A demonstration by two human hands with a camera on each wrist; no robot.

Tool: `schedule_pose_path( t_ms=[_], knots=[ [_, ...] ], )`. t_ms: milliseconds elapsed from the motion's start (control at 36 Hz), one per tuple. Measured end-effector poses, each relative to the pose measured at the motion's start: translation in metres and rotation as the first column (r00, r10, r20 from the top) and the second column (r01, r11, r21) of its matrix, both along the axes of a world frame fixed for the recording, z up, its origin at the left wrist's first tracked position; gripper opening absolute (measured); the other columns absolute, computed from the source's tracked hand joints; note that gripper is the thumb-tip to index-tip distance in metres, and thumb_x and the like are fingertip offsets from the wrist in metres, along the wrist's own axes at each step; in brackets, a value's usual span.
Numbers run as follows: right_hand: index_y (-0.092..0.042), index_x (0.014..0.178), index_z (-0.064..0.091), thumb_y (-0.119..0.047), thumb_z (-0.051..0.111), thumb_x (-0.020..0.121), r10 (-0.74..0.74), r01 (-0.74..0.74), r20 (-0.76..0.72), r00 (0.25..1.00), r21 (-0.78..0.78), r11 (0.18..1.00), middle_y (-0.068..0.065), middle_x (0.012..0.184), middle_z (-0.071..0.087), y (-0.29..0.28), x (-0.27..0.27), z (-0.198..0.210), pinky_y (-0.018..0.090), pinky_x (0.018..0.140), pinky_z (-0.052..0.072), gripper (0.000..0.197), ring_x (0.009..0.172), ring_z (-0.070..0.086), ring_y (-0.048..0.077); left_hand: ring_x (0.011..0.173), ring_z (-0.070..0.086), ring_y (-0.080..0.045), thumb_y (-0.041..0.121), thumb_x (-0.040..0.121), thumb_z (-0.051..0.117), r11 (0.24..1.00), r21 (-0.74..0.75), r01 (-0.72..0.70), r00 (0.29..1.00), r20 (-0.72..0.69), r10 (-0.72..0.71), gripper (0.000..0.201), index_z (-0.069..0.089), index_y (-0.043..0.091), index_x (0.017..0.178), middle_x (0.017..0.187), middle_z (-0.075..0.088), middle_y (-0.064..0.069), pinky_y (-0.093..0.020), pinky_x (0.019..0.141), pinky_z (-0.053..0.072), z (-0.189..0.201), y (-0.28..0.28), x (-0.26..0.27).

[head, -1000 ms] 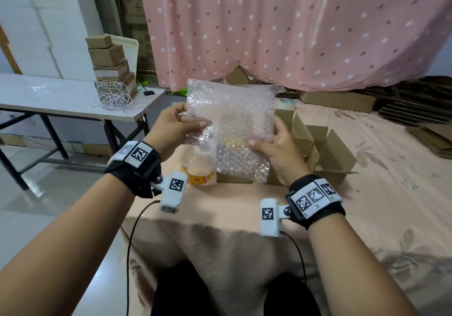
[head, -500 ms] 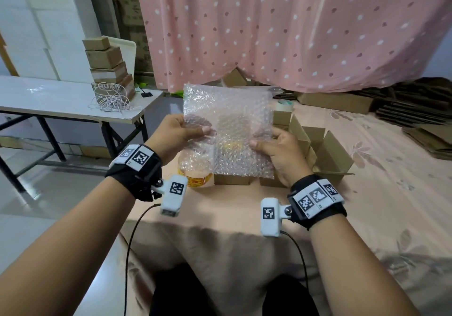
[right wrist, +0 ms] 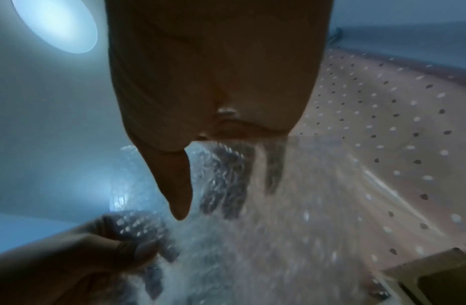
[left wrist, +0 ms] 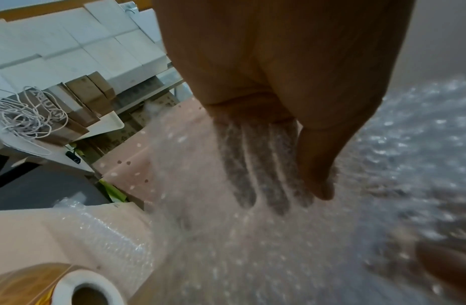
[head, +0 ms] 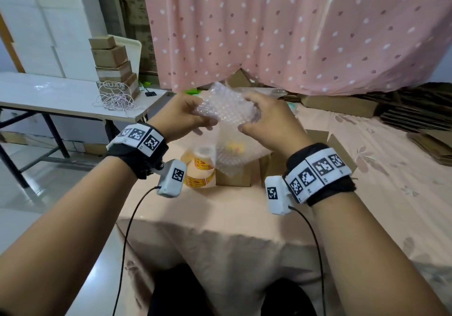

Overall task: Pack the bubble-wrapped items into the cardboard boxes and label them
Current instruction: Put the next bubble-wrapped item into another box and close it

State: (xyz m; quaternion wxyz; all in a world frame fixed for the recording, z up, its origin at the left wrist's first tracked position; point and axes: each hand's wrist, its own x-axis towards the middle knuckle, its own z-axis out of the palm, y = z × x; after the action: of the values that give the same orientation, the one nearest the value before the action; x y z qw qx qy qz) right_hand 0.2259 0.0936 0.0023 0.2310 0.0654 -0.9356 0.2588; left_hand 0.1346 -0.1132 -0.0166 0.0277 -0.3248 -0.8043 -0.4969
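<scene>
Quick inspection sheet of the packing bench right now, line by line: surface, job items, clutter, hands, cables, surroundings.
Surface: pink floral cloth covers the bench.
Job's things: bubble-wrapped item held in the air above the open cardboard boxes; something yellow shows through the wrap. Label roll stands left of the boxes.
Clutter: flattened cardboard at the far right.
Grippers: left hand and right hand both grip the wrap, thumbs in front, fingers behind the film.
Cables: black leads hang from both wrist cameras.
Surroundings: white side table with stacked small boxes and tangled cord; dotted pink curtain behind.
</scene>
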Motion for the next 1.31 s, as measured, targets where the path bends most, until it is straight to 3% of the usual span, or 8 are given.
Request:
schedule_pose_path(
  t_ms=[167,361,472,556,750,1028,1222,1305],
  knots=[
    [-0.019,0.079,0.070,-0.016,0.080,0.077,-0.006,-0.006,-0.044,0.999,-0.274,0.962,-0.004,0.080,0.070,0.009,-0.007,-0.005,0.032,0.073,0.054,0.010,0.078,0.067,0.015,0.076,0.070,-0.024,0.016,0.074,0.084,0.992,0.125,-0.023,0.999,-0.030,0.027,0.019,0.071,0.026,0.083,0.076,0.073,0.000,-0.046,0.079,0.058,0.004,-0.009,0.003],
    [-0.007,0.098,0.067,-0.004,0.074,0.084,0.013,-0.075,-0.086,0.996,-0.777,0.625,0.010,0.089,0.073,0.024,-0.007,-0.009,0.033,0.059,0.056,0.016,0.075,0.072,0.026,0.097,0.069,-0.019,0.023,0.075,0.085,0.903,0.402,-0.151,0.987,0.110,0.116,0.058,0.059,0.006,0.124,0.110,0.071,-0.012,-0.040,0.085,0.056,-0.010,-0.030,-0.020],
    [0.002,0.112,0.061,-0.005,0.073,0.085,0.068,-0.126,-0.106,0.992,-0.844,0.521,0.018,0.101,0.071,0.024,-0.010,-0.013,0.036,0.063,0.056,0.030,0.081,0.070,0.024,0.118,0.063,-0.020,0.044,0.067,0.086,0.913,0.399,-0.082,0.957,0.288,-0.040,0.078,0.055,0.019,0.134,0.131,0.063,-0.007,-0.047,0.100,0.051,-0.017,-0.024,-0.019],
    [0.009,0.120,0.056,-0.006,0.072,0.086,0.091,-0.123,-0.089,0.992,-0.860,0.495,0.021,0.107,0.071,0.021,-0.014,-0.017,0.034,0.061,0.055,0.040,0.082,0.071,0.024,0.128,0.056,-0.028,0.052,0.062,0.087,0.899,0.438,0.027,0.913,0.355,-0.200,0.098,0.049,0.007,0.140,0.138,0.059,-0.012,-0.048,0.104,0.047,-0.019,-0.014,-0.012],
    [0.011,0.113,0.060,-0.003,0.071,0.086,0.042,-0.082,-0.070,0.997,-0.849,0.523,0.016,0.092,0.070,0.023,-0.019,-0.025,0.032,0.058,0.055,0.033,0.072,0.069,0.018,0.094,0.073,-0.034,0.014,0.084,0.071,0.883,0.468,0.024,0.921,0.334,-0.202,0.033,0.063,-0.005,0.109,0.106,0.073,-0.021,-0.041,0.079,0.061,-0.012,-0.002,-0.004],
    [0.004,0.113,0.063,-0.003,0.071,0.087,-0.026,-0.060,-0.091,0.996,-0.818,0.572,0.014,0.097,0.071,0.022,-0.026,-0.039,0.026,0.059,0.055,0.028,0.075,0.071,0.014,0.084,0.075,-0.028,0.009,0.080,0.072,0.884,0.467,-0.032,0.944,0.305,-0.126,0.025,0.068,-0.004,0.101,0.095,0.076,-0.018,-0.033,0.069,0.061,-0.017,0.005,-0.003],
    [0.000,0.113,0.064,-0.010,0.074,0.085,-0.061,-0.033,-0.088,0.994,-0.794,0.606,0.014,0.101,0.072,0.021,-0.028,-0.045,0.036,0.073,0.060,0.031,0.086,0.072,0.021,0.053,0.066,-0.005,-0.004,0.088,0.065,0.895,0.438,-0.085,0.952,0.301,-0.057,0.003,0.065,-0.001,0.088,0.065,0.073,-0.001,-0.013,0.048,0.046,-0.018,0.008,0.002],
    [-0.007,0.101,0.067,-0.011,0.075,0.085,-0.059,-0.022,-0.073,0.996,-0.797,0.603,0.010,0.098,0.073,0.020,-0.026,-0.047,0.043,0.085,0.058,0.018,0.091,0.071,0.024,0.061,0.068,-0.008,0.005,0.087,0.071,0.900,0.423,-0.110,0.956,0.294,-0.021,0.009,0.065,0.005,0.079,0.068,0.073,0.000,-0.018,0.056,0.051,-0.019,0.007,0.001]
  ],
)
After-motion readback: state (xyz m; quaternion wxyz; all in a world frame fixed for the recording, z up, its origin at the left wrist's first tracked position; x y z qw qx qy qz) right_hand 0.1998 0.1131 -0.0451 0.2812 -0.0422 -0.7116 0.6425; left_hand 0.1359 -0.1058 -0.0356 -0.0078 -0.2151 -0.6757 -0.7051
